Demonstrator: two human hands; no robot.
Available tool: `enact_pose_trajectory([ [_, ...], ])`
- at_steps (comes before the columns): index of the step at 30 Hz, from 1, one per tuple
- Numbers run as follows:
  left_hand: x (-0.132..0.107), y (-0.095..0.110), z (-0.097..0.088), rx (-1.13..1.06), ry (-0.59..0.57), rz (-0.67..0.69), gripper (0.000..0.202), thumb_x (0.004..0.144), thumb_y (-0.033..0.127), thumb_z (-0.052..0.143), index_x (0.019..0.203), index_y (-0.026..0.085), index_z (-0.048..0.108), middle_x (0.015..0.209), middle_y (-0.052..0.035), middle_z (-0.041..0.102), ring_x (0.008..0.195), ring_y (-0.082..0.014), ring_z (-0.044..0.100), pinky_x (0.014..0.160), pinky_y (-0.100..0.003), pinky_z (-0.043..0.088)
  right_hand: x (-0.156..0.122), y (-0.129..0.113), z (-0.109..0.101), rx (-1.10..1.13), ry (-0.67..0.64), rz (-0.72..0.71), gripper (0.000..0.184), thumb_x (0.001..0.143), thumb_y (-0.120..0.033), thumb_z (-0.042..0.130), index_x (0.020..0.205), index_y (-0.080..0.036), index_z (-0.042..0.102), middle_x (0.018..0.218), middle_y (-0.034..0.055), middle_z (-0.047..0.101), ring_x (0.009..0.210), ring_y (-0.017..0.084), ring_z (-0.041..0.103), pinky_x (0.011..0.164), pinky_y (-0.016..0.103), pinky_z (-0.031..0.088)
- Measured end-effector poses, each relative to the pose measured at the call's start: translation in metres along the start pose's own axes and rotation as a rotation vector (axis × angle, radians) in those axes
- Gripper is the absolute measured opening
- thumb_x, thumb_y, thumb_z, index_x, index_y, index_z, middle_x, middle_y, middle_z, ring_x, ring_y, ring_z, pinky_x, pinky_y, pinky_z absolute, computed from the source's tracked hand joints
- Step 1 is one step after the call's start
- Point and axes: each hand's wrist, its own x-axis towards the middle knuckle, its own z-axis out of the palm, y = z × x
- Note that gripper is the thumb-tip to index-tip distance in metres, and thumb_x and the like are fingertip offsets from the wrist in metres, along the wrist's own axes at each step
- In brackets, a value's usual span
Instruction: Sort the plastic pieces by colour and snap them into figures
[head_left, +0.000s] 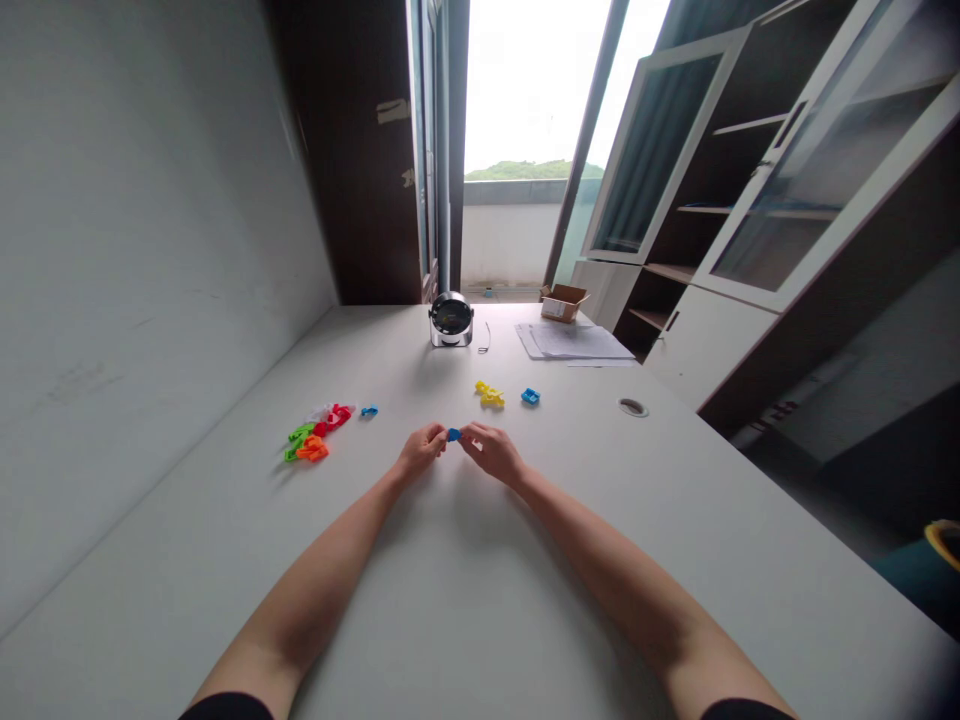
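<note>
A small blue plastic piece [454, 435] is pinched between my two hands above the middle of the white table. My left hand [422, 449] grips it from the left with closed fingertips. From the right, my right hand [493, 452] holds its other side, thumb and fingers together. The piece's exact shape is too small to make out. Just beyond my hands lie yellow plastic pieces [490, 396] and a blue plastic piece [531, 397]. Left of my left hand there is another small blue piece [369, 411].
At the left sits a pile of red [334, 419], white, green [298, 438] and orange pieces [313, 449]. Farther back stand a round black lamp-like device [451, 318], paper sheets [574, 342] and an open cardboard box [563, 303]. A cable hole [633, 407] pierces the table [465, 600] at right.
</note>
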Motion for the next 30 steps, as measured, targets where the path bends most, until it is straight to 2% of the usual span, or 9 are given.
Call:
enact_pose_trajectory([
  [3,0.0014,-0.0037,0.0013,0.014,-0.007,-0.01,0.032,0.087,0.046,0.054,0.073,0.017,0.058,0.062,0.0017,0.056,0.059,-0.0124,0.05,0.058,-0.023,0.036,-0.0003,0.0005,0.0017,-0.027,-0.011,-0.011,0.011,0.097,-0.024,0.053,0.096,-0.021,0.064,0.088,0.0028,0.068,0.075,0.014,0.062,0.072,0.023,0.044],
  [9,0.0037,-0.004,0.0014,-0.097,-0.03,0.019,0.026,0.086,0.039,0.057,0.093,0.015,0.065,0.077,-0.0024,0.064,0.066,-0.0134,0.057,0.066,-0.024,0.044,-0.0014,0.0032,0.0046,-0.024,-0.012,-0.014,0.009,0.096,-0.023,0.055,0.097,-0.021,0.064,0.089,0.0021,0.068,0.076,0.014,0.062,0.073,0.022,0.044],
  [14,0.0038,-0.0026,-0.0009,-0.163,-0.052,0.022,0.029,0.086,0.041,0.055,0.082,0.015,0.064,0.072,-0.0018,0.061,0.068,-0.0138,0.055,0.067,-0.024,0.044,-0.0015,0.0042,0.0035,-0.02,-0.012,-0.008,0.01,0.096,-0.026,0.056,0.103,-0.023,0.063,0.088,0.0018,0.069,0.075,0.014,0.063,0.072,0.023,0.046],
  [20,0.0032,-0.0037,-0.0016,-0.084,-0.063,0.013,0.032,0.087,0.043,0.052,0.073,0.015,0.06,0.067,-0.0001,0.058,0.065,-0.0131,0.053,0.065,-0.023,0.04,-0.0004,0.0037,0.0035,0.031,-0.003,0.015,0.035,0.095,-0.025,0.058,0.13,-0.025,0.053,0.095,0.0013,0.07,0.074,0.013,0.064,0.074,0.024,0.049],
  [24,0.0032,-0.004,-0.0009,-0.028,-0.086,0.024,0.032,0.087,0.043,0.053,0.075,0.015,0.062,0.067,0.0001,0.059,0.065,-0.0129,0.052,0.063,-0.023,0.038,-0.0006,0.0036,0.0048,0.019,-0.023,-0.019,0.035,0.095,-0.021,0.057,0.129,-0.026,0.056,0.103,0.0026,0.07,0.079,0.014,0.066,0.076,0.024,0.049],
  [30,0.0026,-0.0042,-0.0012,-0.016,-0.091,0.028,0.035,0.088,0.046,0.053,0.078,0.014,0.065,0.068,-0.0002,0.06,0.064,-0.013,0.051,0.062,-0.023,0.037,-0.0004,0.0022,0.0028,0.009,-0.023,-0.029,0.035,0.097,-0.023,0.056,0.131,-0.026,0.055,0.106,0.0033,0.07,0.08,0.014,0.066,0.077,0.024,0.05],
])
